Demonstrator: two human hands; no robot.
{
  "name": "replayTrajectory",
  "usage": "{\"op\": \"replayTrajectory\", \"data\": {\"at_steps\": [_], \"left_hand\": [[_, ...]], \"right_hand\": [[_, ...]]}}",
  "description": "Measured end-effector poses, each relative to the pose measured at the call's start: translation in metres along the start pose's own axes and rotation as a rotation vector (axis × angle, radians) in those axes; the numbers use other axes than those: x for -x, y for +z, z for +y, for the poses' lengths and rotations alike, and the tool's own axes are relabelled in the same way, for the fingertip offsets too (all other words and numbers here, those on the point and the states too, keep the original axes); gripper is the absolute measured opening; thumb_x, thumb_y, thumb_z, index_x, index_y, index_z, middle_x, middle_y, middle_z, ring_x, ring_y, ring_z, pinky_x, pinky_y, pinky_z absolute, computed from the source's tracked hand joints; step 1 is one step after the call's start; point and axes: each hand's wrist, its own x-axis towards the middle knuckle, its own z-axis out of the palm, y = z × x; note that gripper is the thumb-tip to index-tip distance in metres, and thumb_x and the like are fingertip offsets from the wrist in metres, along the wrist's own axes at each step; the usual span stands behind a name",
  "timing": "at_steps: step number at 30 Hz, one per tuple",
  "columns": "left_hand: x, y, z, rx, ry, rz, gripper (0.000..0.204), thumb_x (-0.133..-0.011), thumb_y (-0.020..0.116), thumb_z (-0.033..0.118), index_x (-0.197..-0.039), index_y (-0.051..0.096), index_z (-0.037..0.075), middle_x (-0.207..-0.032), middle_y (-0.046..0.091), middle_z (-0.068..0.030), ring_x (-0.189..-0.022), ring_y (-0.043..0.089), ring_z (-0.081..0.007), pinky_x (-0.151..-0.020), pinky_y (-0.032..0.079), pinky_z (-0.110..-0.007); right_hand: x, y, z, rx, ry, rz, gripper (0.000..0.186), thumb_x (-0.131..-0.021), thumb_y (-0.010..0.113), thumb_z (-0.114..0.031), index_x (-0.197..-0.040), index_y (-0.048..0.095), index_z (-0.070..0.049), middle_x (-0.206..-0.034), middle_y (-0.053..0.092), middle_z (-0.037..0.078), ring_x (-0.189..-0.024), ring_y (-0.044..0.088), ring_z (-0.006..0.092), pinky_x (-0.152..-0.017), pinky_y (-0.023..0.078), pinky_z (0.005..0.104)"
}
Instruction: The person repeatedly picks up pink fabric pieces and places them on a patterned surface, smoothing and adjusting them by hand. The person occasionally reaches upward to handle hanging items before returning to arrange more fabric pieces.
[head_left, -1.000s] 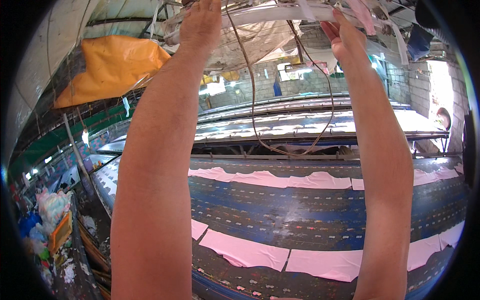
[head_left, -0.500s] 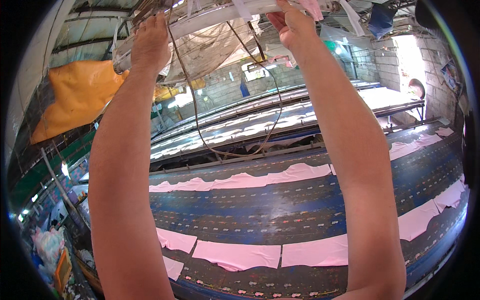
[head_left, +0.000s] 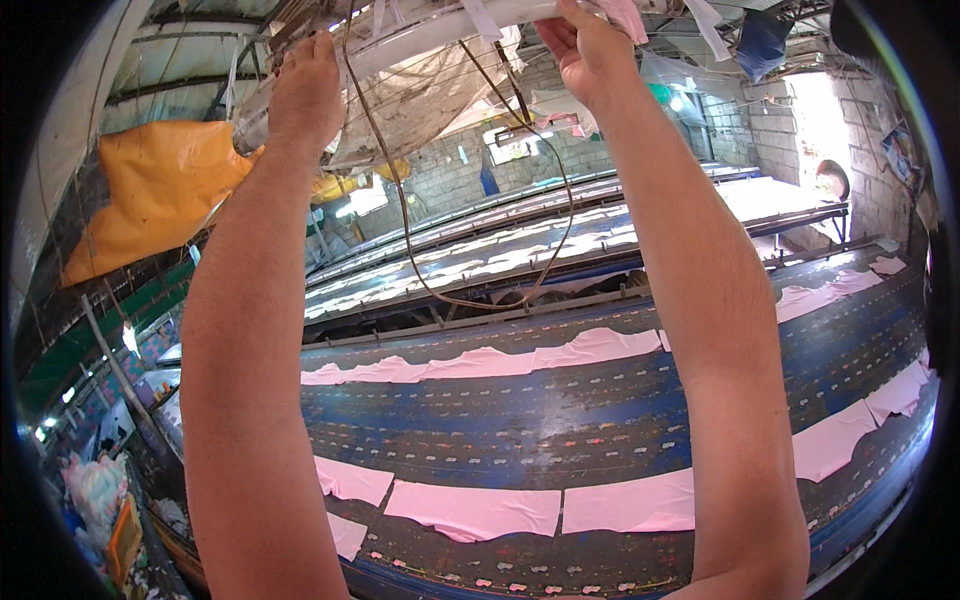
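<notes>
Both my arms reach up to a long white tube-like bar (head_left: 430,45) hanging overhead, which looks like a lamp fixture. My left hand (head_left: 308,95) is closed around its left part, fingers curled over the top. At its right part my right hand (head_left: 595,55) grips the bar, fingers bent behind it and the thumb up at the picture's top edge. A piece of pink cloth (head_left: 627,18) hangs beside the right hand. White strips (head_left: 482,18) dangle from the bar between my hands. Below it a brown cord (head_left: 408,220) droops in a long loop.
Under my arms stretches a long dark printing table (head_left: 500,410) with rows of pink cloth pieces (head_left: 475,508). More long tables stand behind. An orange sheet (head_left: 150,195) hangs at the left, a dark blue bag (head_left: 762,45) at the upper right. Bundled plastic (head_left: 98,495) lies lower left.
The bar and my left hand have shifted slightly to the right, and my right hand a little too. The cord loop has swung rightward. The cloth on the table has stayed put.
</notes>
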Motion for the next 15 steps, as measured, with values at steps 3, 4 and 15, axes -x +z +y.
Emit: {"op": "replayTrajectory", "data": {"at_steps": [3,4,15], "left_hand": [[0.004,-0.008,0.006,-0.007,-0.004,-0.019,0.088,-0.09,0.082,0.01,-0.166,0.038,0.009,-0.152,0.055,-0.0266,-0.14,0.06,-0.045,-0.117,0.054,-0.049],[0.003,-0.011,0.011,0.013,-0.03,-0.05,0.094,-0.088,0.086,0.014,-0.167,0.036,0.01,-0.151,0.054,-0.028,-0.139,0.061,-0.0459,-0.115,0.055,-0.05],[-0.001,-0.005,0.029,0.045,-0.208,-0.224,0.105,-0.085,0.092,0.025,-0.168,0.029,0.013,-0.147,0.051,-0.0294,-0.134,0.063,-0.0464,-0.111,0.059,-0.052]], "right_hand": [[0.006,0.004,-0.003,0.011,0.015,0.024,0.019,-0.107,0.067,-0.007,-0.125,0.07,-0.006,-0.113,0.076,0.01,-0.099,0.075,0.0222,-0.084,0.063,0.0347],[0.006,0.005,-0.005,0.013,0.017,0.031,0.019,-0.107,0.066,-0.007,-0.125,0.07,-0.005,-0.113,0.076,0.01,-0.099,0.075,0.0223,-0.085,0.063,0.0349],[0.006,0.023,-0.017,0.172,-0.031,0.029,0.031,-0.111,0.061,-0.013,-0.136,0.063,0.005,-0.121,0.072,0.017,-0.106,0.074,0.0285,-0.09,0.064,0.0388]]}}
